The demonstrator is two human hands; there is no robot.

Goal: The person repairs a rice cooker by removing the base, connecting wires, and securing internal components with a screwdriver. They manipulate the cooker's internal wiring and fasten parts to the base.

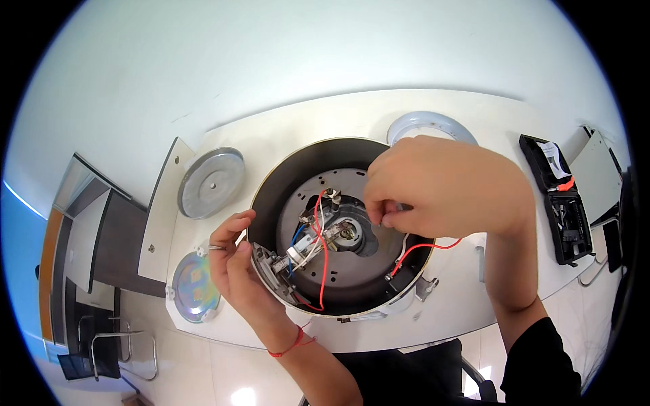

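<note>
A round appliance housing [274,193], like a rice cooker body, stands on the table with its open side up. Inside it lie a grey metal plate [352,271], a metal bracket assembly [305,254], a red wire [326,264] and a blue wire [295,233]. Another red wire [414,249] crosses the right rim. My left hand [237,260] is curled at the left rim, gripping the housing. Over the right half of the opening, my right hand [437,193] is closed in a pinch. A small greyish bit shows at its fingertips, too small to name.
A shallow grey metal lid [211,183] and an iridescent disc [195,287] lie left of the housing. Behind my right hand is a pale grey ring [421,119]. At the right table end, a black tool case [569,233] lies open. A chair [125,342] stands lower left.
</note>
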